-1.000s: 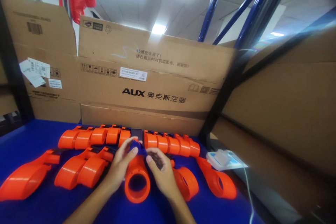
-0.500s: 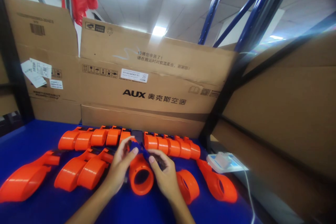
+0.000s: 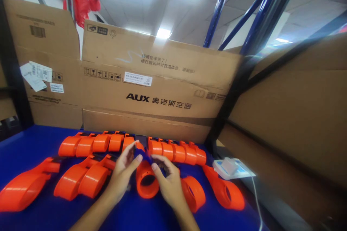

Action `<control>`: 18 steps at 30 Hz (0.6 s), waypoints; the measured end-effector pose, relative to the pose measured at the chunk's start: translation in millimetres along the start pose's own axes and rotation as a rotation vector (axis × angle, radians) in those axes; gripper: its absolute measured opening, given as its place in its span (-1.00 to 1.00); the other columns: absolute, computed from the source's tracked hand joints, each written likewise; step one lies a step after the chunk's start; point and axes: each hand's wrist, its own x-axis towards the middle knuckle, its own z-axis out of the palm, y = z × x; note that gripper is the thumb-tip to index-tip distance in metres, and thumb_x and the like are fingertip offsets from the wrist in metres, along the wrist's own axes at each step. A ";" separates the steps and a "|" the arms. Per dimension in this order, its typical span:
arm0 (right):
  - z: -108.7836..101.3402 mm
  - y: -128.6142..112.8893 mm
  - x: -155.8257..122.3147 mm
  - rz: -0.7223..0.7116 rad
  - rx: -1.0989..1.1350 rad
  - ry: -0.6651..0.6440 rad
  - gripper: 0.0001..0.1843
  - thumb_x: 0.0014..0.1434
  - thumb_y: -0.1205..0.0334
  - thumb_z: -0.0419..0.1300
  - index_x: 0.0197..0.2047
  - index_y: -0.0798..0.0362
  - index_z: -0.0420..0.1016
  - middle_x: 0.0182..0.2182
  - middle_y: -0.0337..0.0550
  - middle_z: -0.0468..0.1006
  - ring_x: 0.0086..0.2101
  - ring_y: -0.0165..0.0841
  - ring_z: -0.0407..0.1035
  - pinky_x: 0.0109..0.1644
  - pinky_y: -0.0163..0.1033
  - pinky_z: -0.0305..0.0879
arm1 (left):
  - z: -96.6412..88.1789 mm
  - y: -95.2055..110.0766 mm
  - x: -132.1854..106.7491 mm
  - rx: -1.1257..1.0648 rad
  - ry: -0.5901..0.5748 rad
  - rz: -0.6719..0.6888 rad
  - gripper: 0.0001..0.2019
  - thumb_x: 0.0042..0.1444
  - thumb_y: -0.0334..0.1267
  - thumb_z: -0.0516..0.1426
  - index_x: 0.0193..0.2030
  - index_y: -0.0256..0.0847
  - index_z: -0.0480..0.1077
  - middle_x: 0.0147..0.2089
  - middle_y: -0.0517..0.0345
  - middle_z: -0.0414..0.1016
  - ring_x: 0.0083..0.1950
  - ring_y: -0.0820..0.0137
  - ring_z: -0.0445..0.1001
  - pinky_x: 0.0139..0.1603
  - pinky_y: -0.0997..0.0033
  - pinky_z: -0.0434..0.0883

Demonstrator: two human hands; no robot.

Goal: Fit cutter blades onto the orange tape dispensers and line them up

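Note:
My left hand (image 3: 123,177) and my right hand (image 3: 168,182) both grip one orange plastic housing (image 3: 147,184) with a round opening that faces me, just above the blue table (image 3: 32,144). The fingertips of both hands pinch a small dark blue part (image 3: 143,153) at the housing's far end. Another orange housing (image 3: 193,193) lies right beside my right hand. Two more orange housings (image 3: 81,180) lie just left of my left hand.
A row of several orange pieces (image 3: 173,151) runs along the back of the table, below an AUX cardboard box (image 3: 151,86). More orange housings lie at the far left (image 3: 24,187) and right (image 3: 226,191). A white charger on a small pad (image 3: 230,168) has a cable running off the right edge.
The housing has tilted up and moved slightly away from me, its opening now smaller in view. My fingers stay pinched at its far end.

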 end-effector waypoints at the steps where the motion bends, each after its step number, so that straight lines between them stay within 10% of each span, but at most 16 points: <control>1: -0.3 0.6 -0.3 -0.009 -0.009 0.004 -0.67 0.28 0.04 0.23 0.03 0.02 0.56 -0.09 -0.04 0.65 -0.11 -0.14 0.52 0.06 -0.05 0.42 | 0.2 0.5 0.7 0.004 0.000 0.012 -0.42 0.04 -0.15 0.35 0.23 -0.07 0.41 0.28 0.01 0.46 0.36 0.07 0.31 0.37 0.12 0.24; 10: -0.2 -2.5 -1.4 -0.128 -0.019 -0.040 -0.51 0.20 0.14 0.32 0.19 -0.06 0.43 0.07 -0.04 0.58 0.05 -0.11 0.47 0.17 -0.01 0.39 | 2.2 5.3 -3.0 -0.042 -0.023 0.019 -0.35 0.09 -0.16 0.33 0.33 -0.05 0.31 0.35 -0.02 0.38 0.43 0.08 0.21 0.41 0.13 0.20; 18: -4.8 -3.3 -4.7 -0.204 -0.011 -0.011 -0.35 0.20 0.13 0.32 0.32 -0.07 0.27 0.20 0.04 0.46 0.16 -0.06 0.38 0.23 0.07 0.35 | 2.1 6.8 -7.9 -0.097 -0.271 0.023 -0.40 0.14 -0.18 0.28 0.33 -0.04 0.31 0.45 -0.03 0.22 0.48 0.01 0.08 0.44 0.03 0.13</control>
